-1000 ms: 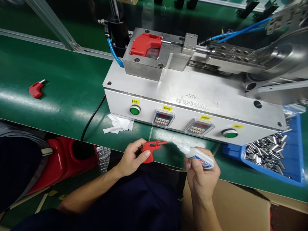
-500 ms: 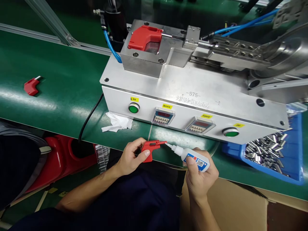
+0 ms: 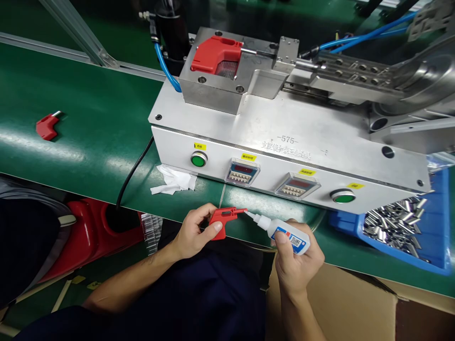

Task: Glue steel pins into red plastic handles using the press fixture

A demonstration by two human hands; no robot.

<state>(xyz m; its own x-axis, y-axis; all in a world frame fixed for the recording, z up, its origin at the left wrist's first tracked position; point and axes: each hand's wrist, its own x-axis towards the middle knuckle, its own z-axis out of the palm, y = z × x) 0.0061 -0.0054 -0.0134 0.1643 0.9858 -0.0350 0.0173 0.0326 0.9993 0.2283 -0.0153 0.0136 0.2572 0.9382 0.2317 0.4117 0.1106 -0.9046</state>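
My left hand [image 3: 194, 233] is closed on a small red plastic part [image 3: 223, 219] at the near edge of the green belt [image 3: 88, 137]. My right hand [image 3: 296, 263] grips a small white glue bottle [image 3: 284, 233] lying nearly flat, its thin nozzle touching the right end of the red part. Behind them stands a metal fixture box [image 3: 284, 156] with two green buttons and two timers. A second red part [image 3: 215, 54] sits in the fixture's nest on top.
Another red part with a metal pin [image 3: 46, 127] lies far left on the belt. A crumpled white tissue [image 3: 174, 181] and a black cable [image 3: 133, 173] lie by the box. A blue tray [image 3: 439, 227] of several metal pins is at right; a cardboard box [image 3: 341, 303] below.
The glue bottle has tipped down and moved left until its nozzle met the red part's end. My left hand has held still.
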